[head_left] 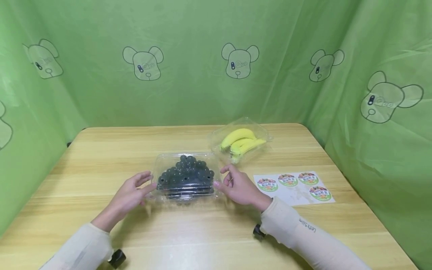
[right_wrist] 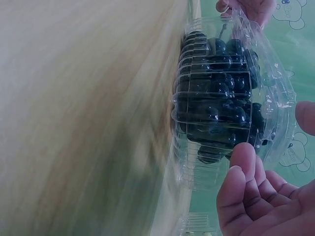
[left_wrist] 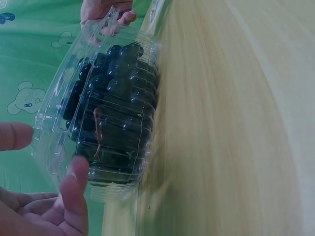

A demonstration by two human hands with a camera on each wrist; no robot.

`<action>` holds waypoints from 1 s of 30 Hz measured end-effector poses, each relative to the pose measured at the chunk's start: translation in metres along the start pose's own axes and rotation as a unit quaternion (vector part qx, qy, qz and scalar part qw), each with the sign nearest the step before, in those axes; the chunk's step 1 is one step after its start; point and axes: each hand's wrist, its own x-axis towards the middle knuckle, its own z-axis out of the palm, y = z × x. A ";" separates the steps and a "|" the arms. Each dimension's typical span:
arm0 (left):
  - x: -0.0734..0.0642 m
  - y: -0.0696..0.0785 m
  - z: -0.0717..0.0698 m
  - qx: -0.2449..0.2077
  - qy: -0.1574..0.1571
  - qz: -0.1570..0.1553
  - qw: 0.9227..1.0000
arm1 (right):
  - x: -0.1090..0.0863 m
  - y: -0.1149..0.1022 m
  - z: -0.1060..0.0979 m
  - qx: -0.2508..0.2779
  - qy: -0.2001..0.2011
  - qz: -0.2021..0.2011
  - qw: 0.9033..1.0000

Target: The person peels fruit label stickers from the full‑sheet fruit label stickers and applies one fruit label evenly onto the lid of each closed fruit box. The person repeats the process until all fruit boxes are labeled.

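A clear plastic clamshell box (head_left: 155, 162) of dark grapes (head_left: 185, 172) is at mid-table, its ridged front towards me. My left hand (head_left: 129, 193) is at the box's left end, a fingertip touching the side and the thumb by the lid's rim. At the opposite end is my right hand (head_left: 237, 185), fingertips (right_wrist: 242, 156) against the lower side. The right thumb (right_wrist: 306, 118) appears just off the lid in the right wrist view. Fingers of both hands look loosely bent. A brown stem (left_wrist: 98, 132) shows among the grapes in the left wrist view.
Behind the grapes, to the right, a second clear box (head_left: 248, 123) holds yellow bananas (head_left: 239, 137). A white sheet (head_left: 293, 195) with several round fruit stickers (head_left: 267, 184) lies right of my right hand. Green curtains (head_left: 192, 93) surround the wooden table (head_left: 189, 240).
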 end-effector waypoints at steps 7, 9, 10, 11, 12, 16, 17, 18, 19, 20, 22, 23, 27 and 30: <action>0.000 0.002 0.000 0.006 0.004 -0.003 1.000 | -0.001 -0.002 -0.002 0.005 -0.002 -0.004 1.000; 0.000 0.003 0.000 0.012 0.007 -0.003 1.000 | -0.001 -0.002 -0.002 0.002 -0.003 -0.003 1.000; 0.000 0.004 0.000 0.015 0.008 -0.003 1.000 | -0.001 -0.002 -0.003 0.001 -0.004 -0.005 1.000; 0.000 0.004 0.000 0.019 0.009 -0.003 1.000 | -0.001 -0.003 -0.004 0.000 -0.004 -0.005 1.000; 0.000 0.005 0.001 0.022 0.010 -0.003 1.000 | -0.001 -0.003 -0.004 -0.002 -0.004 -0.007 1.000; 0.000 0.006 0.001 0.030 0.012 -0.001 0.999 | -0.001 -0.002 -0.007 -0.007 -0.003 -0.014 1.000; 0.000 0.006 0.002 0.031 0.012 -0.001 0.999 | -0.001 -0.002 -0.008 -0.009 -0.002 -0.014 1.000; 0.000 0.006 0.002 0.030 0.011 -0.001 0.999 | -0.001 -0.002 -0.009 -0.012 -0.001 -0.014 1.000; 0.000 0.006 0.002 0.030 0.010 -0.002 0.999 | -0.001 -0.001 -0.010 -0.011 -0.001 -0.013 1.000; 0.000 0.006 0.002 0.029 0.008 -0.001 1.000 | 0.000 0.000 -0.011 -0.012 0.000 -0.011 1.000; 0.000 0.006 0.002 0.029 0.004 -0.001 1.000 | 0.000 0.002 -0.013 -0.013 0.001 -0.008 1.000; -0.001 0.006 0.003 0.028 0.002 -0.001 1.000 | 0.000 0.002 -0.014 -0.012 0.002 -0.005 1.000; -0.001 0.004 0.003 0.027 -0.001 0.001 1.000 | 0.000 0.007 -0.019 -0.016 0.001 -0.004 1.000; -0.001 0.003 0.004 0.026 -0.001 0.003 1.000 | 0.000 0.010 -0.024 -0.022 0.000 -0.004 1.000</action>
